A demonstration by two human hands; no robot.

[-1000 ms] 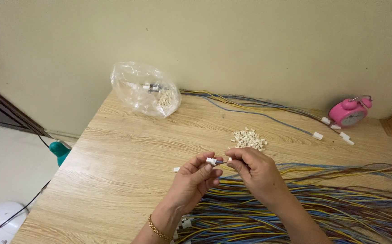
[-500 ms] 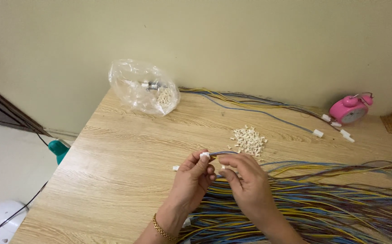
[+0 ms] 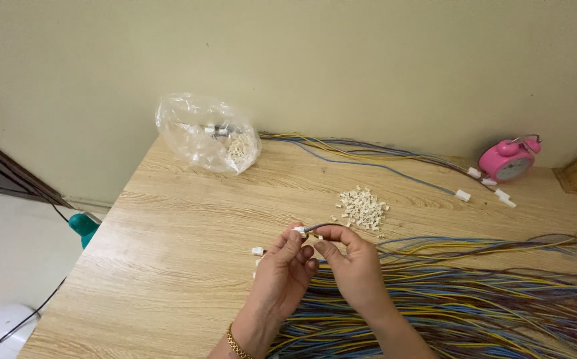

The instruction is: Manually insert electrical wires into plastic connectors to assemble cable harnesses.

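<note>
Over the wooden table [image 3: 169, 266], my left hand [image 3: 282, 272] pinches a small white connector [image 3: 299, 231] between thumb and fingertips. My right hand [image 3: 351, 262] grips a thin wire [image 3: 318, 228] whose end meets that connector. Both hands touch at the fingertips, above a thick bundle of blue, yellow and brown wires [image 3: 474, 299]. A gold bracelet [image 3: 235, 343] sits on my left wrist. One loose white connector [image 3: 257, 251] lies just left of my left hand.
A heap of small white connectors [image 3: 363, 207] lies beyond the hands. A clear plastic bag [image 3: 205, 133] with more parts rests at the far left corner. A pink alarm clock [image 3: 509, 159] stands at the back right. Wires with white plugs [image 3: 462, 195] run along the wall.
The hands have drawn slightly nearer to me and to the left, the fingertips closing together around the connector and wire end. Everything else on the table stays put.
</note>
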